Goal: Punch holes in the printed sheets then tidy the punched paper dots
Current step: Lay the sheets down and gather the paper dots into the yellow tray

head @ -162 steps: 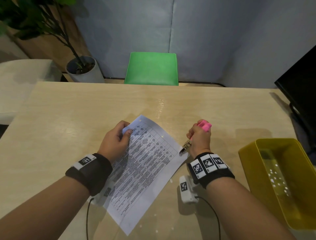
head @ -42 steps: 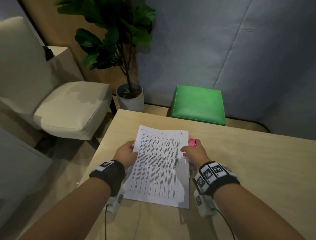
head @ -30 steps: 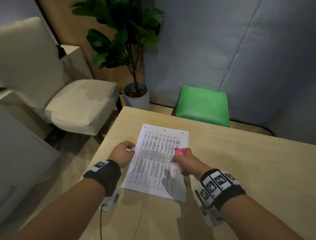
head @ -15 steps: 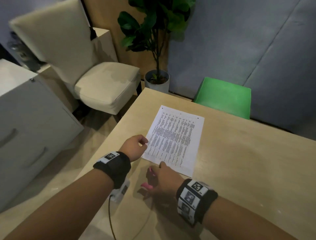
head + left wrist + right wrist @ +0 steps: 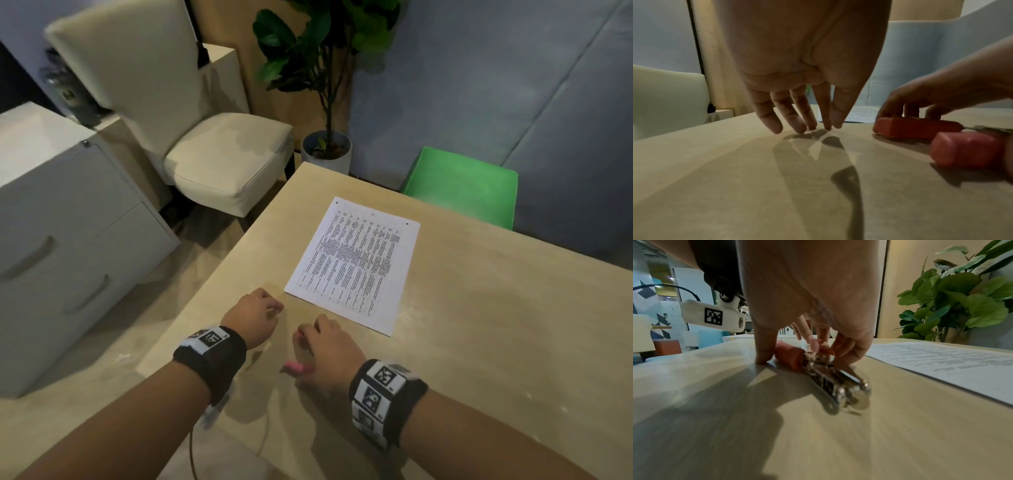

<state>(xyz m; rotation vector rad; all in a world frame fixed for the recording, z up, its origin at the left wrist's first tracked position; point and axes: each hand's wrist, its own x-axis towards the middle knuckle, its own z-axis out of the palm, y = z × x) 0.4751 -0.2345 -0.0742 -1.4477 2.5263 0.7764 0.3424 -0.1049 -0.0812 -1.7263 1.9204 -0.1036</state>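
We noted the printed sheet (image 5: pixel 354 265) lying flat on the tabletop (image 5: pixel 496 308), its left edge near the tabletop's left edge, holes at its far corners. Right hand (image 5: pixel 329 353) sat just short of the sheet's near edge, its grip curled around the pink-handled hole punch (image 5: pixel 818 368), which lay on the tabletop, metal head pointing toward the wrist. Left hand (image 5: pixel 251 317) stood beside it, apart; grip loose, holding nothing, fingertips (image 5: pixel 797 128) touching bare wood. Open tabletop ran right of the sheet. Off the left edge: cream chair (image 5: pixel 219 161), white cabinet (image 5: pixel 68 240).
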